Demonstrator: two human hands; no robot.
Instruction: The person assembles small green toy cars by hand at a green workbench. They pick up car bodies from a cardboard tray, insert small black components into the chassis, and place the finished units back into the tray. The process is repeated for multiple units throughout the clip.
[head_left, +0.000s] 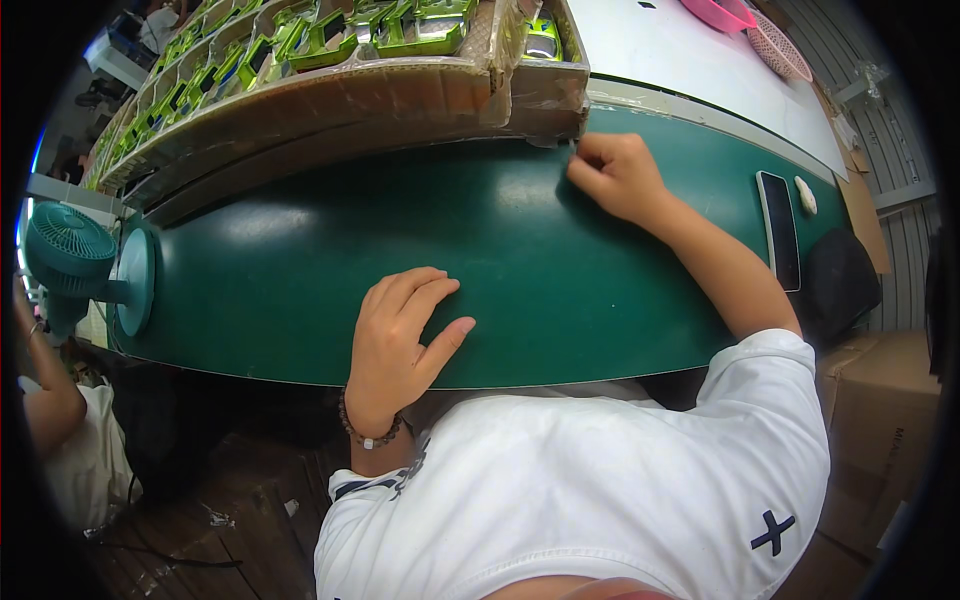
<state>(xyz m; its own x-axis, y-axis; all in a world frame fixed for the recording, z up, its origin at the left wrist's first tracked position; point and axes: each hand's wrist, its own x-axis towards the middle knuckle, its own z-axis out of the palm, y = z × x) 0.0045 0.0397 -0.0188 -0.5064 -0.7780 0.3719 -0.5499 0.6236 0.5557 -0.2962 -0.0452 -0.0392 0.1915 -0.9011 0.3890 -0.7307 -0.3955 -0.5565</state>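
The right hand (615,175) is pinching, with fingers nearly closed, something too small to identify at the cardboard tray (540,95) corner at one o'clock, while the left hand (400,340) is resting flat, empty, steadying on the green worktop (300,270); a slow gentle pull seems best

**Colours on and around a green work surface**

A dark green smooth table mat (400,250) fills the centre. At twelve o'clock, a brown cardboard tray (400,95) holds lime-green plastic parts (420,30). At nine o'clock stands a teal desk fan (70,250). At three o'clock lies a black phone (779,230). At one o'clock sit pink mesh baskets (760,30). At six o'clock, a white shirt (600,480) carries a navy cross.
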